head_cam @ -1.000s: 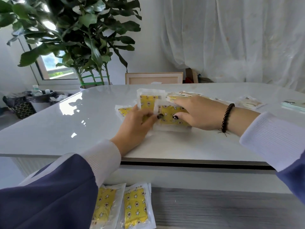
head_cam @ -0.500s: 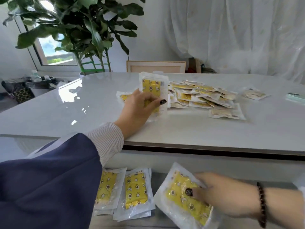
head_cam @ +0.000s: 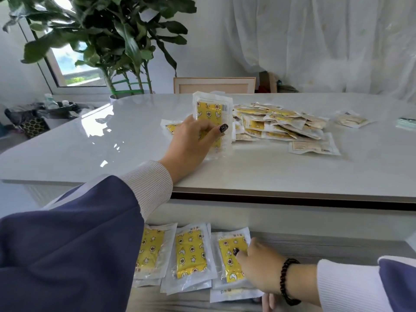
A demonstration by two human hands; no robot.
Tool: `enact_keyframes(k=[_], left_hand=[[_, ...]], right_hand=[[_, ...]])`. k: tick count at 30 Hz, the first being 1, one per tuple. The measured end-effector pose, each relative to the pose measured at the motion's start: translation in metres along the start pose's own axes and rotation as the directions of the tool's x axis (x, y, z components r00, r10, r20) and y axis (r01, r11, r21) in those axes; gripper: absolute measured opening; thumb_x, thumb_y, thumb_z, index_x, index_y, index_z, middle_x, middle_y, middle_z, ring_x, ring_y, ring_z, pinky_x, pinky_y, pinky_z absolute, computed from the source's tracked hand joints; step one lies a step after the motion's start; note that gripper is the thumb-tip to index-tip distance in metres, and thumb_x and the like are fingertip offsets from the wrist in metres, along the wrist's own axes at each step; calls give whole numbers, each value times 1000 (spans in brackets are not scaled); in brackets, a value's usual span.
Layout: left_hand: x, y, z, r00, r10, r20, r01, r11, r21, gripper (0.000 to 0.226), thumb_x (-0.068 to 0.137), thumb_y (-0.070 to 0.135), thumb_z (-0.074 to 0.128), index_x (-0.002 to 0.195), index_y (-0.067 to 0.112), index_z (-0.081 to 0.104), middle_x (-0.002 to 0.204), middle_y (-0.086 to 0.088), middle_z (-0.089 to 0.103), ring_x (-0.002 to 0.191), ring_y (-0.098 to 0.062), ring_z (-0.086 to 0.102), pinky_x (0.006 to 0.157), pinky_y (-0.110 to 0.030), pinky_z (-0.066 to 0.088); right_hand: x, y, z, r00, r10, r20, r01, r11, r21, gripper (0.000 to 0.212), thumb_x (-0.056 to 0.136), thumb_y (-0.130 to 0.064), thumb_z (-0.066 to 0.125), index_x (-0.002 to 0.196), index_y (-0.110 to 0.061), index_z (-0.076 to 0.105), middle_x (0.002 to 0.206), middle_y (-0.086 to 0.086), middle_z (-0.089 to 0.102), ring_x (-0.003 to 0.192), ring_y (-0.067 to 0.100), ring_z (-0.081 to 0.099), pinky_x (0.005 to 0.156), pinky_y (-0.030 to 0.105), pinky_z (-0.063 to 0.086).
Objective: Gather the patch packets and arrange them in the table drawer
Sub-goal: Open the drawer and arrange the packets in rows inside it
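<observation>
From the head camera we see our left hand point(head_cam: 193, 140) on the white table point(head_cam: 94, 145), fingers and thumb curled round an upright packet point(head_cam: 213, 118) whose lower edge meets the tabletop. Just behind that grasp a flat packet point(head_cam: 172, 126) lies partly hidden by the hand; to the right of it, a loose pile of packets point(head_cam: 279, 124) spreads across the table, with one stray packet point(head_cam: 315, 146) at the pile's near edge and another point(head_cam: 351, 119) well beyond.

Below the table edge, in the open drawer point(head_cam: 326, 246), our right hand point(head_cam: 261, 269) grips the third packet point(head_cam: 231, 255), thumb on its yellow face. Left of this grip, two more packets point(head_cam: 191, 253) lie side by side, stacked over others.
</observation>
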State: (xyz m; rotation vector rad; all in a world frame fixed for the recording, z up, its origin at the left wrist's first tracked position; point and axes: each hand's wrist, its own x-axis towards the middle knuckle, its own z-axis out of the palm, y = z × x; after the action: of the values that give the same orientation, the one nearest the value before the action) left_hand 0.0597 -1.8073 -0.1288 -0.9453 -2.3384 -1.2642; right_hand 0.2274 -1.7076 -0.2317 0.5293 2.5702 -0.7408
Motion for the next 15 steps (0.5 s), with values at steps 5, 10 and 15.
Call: enact_keyframes(k=[5, 10, 15], left_hand=[[-3, -1, 0, 1000, 6, -24, -6, 1000, -7, 18, 94, 29, 57, 91, 25, 74, 94, 0, 60, 100, -21, 54, 89, -45, 49], [-26, 28, -11, 967, -204, -149, 160, 950, -267, 26, 95, 23, 56, 75, 29, 71, 71, 12, 65, 77, -11, 57, 74, -28, 51], [-103, 80, -19, 902, -420, 97, 402, 738, -541, 22, 95, 16, 55, 87, 22, 75, 90, 11, 74, 83, -2, 66, 73, -11, 51]], right_hand=[[13, 11, -1, 995, -97, 38, 101, 983, -153, 34, 101, -15, 30, 123, 8, 40, 103, 23, 51, 78, 27, 48, 57, 28, 37], [12, 13, -14, 994, -102, -25, 92, 960, -265, 43, 97, -48, 27, 112, -10, 42, 87, 0, 53, 73, 13, 51, 54, 23, 39], [-14, 19, -42, 949, -205, -238, 165, 970, -180, 27, 100, -31, 26, 92, -12, 43, 74, 1, 49, 74, 21, 51, 65, 30, 46]])
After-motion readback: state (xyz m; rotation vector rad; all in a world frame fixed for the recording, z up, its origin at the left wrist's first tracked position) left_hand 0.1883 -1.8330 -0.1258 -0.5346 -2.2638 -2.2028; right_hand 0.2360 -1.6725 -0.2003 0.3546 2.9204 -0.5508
